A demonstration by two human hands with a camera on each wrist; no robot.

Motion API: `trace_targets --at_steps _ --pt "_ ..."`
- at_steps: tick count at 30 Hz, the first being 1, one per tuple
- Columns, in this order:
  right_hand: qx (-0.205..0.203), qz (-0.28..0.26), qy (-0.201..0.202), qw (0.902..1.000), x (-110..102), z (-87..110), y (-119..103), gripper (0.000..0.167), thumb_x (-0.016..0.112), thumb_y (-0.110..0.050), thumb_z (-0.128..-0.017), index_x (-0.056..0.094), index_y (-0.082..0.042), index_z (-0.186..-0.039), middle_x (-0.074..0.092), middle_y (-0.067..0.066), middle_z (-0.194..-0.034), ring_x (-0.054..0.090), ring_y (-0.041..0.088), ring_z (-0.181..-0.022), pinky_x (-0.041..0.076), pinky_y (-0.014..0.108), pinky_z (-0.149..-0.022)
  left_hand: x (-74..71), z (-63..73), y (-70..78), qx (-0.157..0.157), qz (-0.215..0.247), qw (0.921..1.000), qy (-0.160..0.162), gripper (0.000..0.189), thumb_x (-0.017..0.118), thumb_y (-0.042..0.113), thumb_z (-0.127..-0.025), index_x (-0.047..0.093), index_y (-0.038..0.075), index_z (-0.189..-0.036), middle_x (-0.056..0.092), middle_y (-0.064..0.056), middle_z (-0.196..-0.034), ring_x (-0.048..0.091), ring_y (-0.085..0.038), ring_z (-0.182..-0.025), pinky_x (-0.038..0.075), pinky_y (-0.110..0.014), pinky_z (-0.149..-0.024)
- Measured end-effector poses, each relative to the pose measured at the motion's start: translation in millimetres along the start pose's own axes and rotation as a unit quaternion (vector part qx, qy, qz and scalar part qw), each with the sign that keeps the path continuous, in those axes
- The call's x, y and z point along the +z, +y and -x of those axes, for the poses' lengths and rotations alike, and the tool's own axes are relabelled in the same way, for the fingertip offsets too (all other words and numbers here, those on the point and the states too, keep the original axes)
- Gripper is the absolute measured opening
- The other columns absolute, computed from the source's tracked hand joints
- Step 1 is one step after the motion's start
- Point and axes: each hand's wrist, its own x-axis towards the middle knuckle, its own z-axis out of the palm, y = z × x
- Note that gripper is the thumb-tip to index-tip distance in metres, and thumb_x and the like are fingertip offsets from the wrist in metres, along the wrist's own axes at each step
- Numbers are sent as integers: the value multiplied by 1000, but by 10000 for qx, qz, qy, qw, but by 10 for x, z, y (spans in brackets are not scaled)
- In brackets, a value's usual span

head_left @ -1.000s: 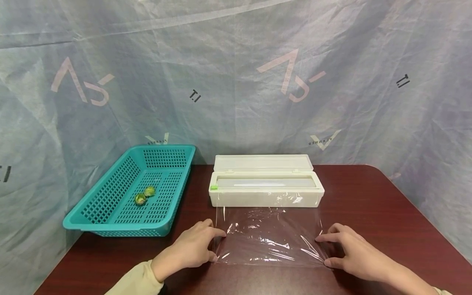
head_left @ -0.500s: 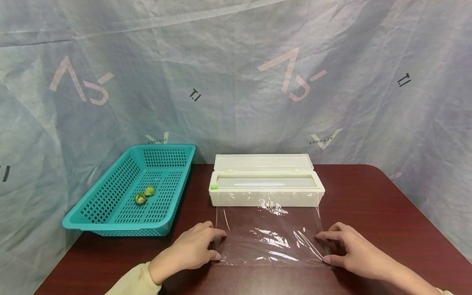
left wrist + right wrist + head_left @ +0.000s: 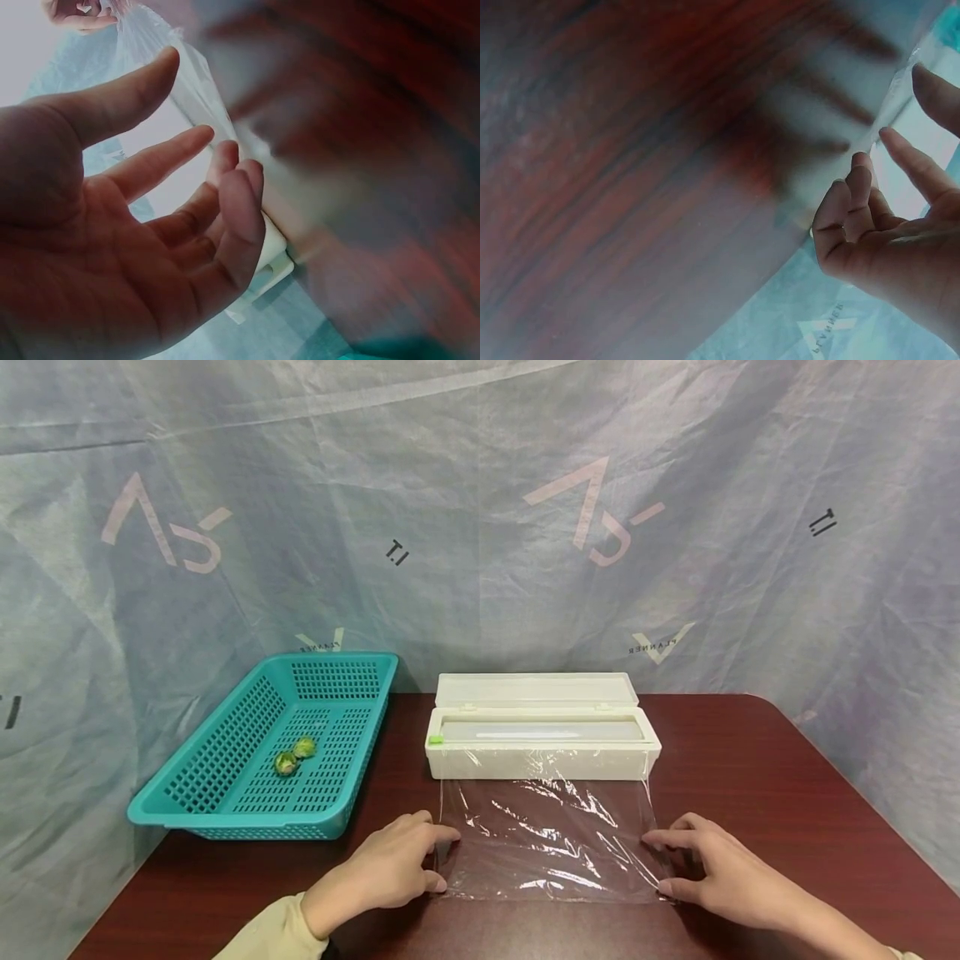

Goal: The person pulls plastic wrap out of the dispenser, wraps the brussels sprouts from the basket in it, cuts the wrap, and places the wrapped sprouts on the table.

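Note:
A sheet of clear cling film [image 3: 547, 852] stretches from a white cling film dispenser [image 3: 540, 764] toward the near side of the table. My left hand [image 3: 397, 860] is at the film's left edge, thumb tip by the near corner and index fingertip farther up the side. Across from it, my right hand [image 3: 712, 868] touches the right edge in the same way. Both wrist views show a gap between thumb [image 3: 142, 94] and index finger, the other fingers loosely bent. The dispenser's lid [image 3: 536, 690] stands raised at the back, and a small green slider [image 3: 436, 740] sits at its left end.
A teal plastic basket [image 3: 345, 802] stands on the left, with two Brussels sprouts [image 3: 286, 764] on its floor. The dark red table [image 3: 750, 760] runs back to a grey printed curtain [image 3: 480, 527].
The film has settled flatter, and its creases and glints have shifted. Both hands stay almost where they were; the dispenser and basket have not moved.

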Motion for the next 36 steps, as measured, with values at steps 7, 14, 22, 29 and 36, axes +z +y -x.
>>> trace_targets --at_steps 7,14,22,29,36 --pt "13 -35 22 10000 -1 1 6 51 92 -25 -81 75 -10 -127 51 -10 -101 46 2 -82 40 24 -66 -15 -4 0 -28 -10 10000 -68 55 93 23 -78 75 18 -129 52 7 -93 52 -17 -89 48 -38 -69" --pt "28 38 37 10000 -3 -4 -2 51 93 -21 -79 75 -6 -125 51 -9 -100 45 2 -80 39 24 -64 -123 35 68 86 48 9999 -46 54 92 23 -80 74 19 -131 54 7 -95 54 -15 -90 49 -36 -70" --pt "70 69 61 9999 2 -11 3 50 93 -25 -81 76 -7 -125 50 -10 -99 45 2 -80 39 24 -65 -502 149 258 390 356 9985 -158 56 89 25 -85 71 20 -138 58 10 -96 55 -9 -85 48 -36 -72" --pt "77 207 144 9997 -21 -30 1 45 91 -26 -84 77 -10 -123 51 -11 -98 45 1 -80 38 24 -66 -1005 207 327 655 569 9960 -223 54 86 24 -89 69 21 -140 56 10 -93 55 -5 -78 48 -32 -70" --pt "95 127 128 9998 -46 -31 7 45 91 -27 -84 77 -13 -124 51 -12 -98 46 1 -80 38 24 -65 -1552 99 142 578 383 9976 -22 60 84 20 -92 62 12 -147 59 1 -100 57 -9 -77 49 -34 -72"
